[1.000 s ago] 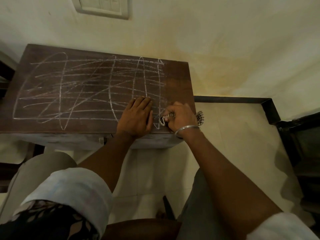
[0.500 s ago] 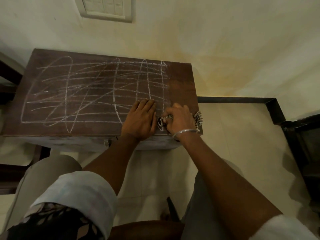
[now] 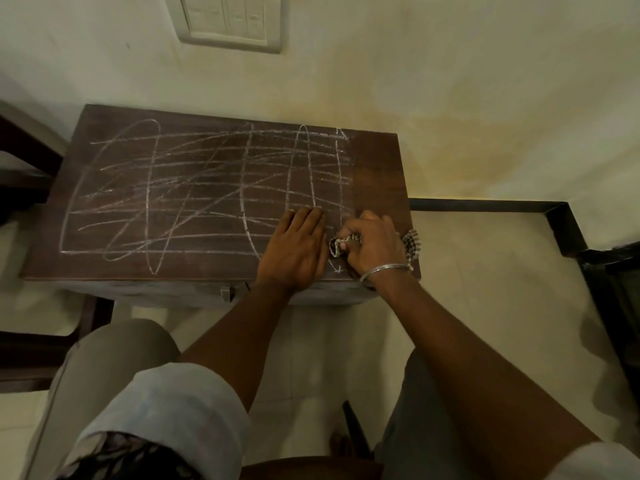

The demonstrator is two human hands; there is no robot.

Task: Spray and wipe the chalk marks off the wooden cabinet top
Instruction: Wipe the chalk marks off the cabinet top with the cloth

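The dark wooden cabinet top (image 3: 375,168) stands against the wall, covered from the left edge to about three quarters across with white chalk marks (image 3: 194,192), lines and loops. My left hand (image 3: 294,249) lies flat, palm down, on the near right part of the top. Beside it my right hand (image 3: 372,247) is closed on a bunched patterned cloth (image 3: 341,244), pressed on the wood near the front right corner; cloth ends stick out on both sides of the fist. No spray bottle is in view.
A switch plate (image 3: 230,20) sits on the wall above the cabinet. Dark furniture (image 3: 20,168) stands to the left, a dark skirting (image 3: 485,205) and a black object (image 3: 620,289) to the right. My knees are below, over a pale tiled floor (image 3: 485,289).
Both hands stay in the same spot on the cabinet top, the right one shifting slightly with the cloth. The camera view has tilted, so the cabinet sits lower in the frame.
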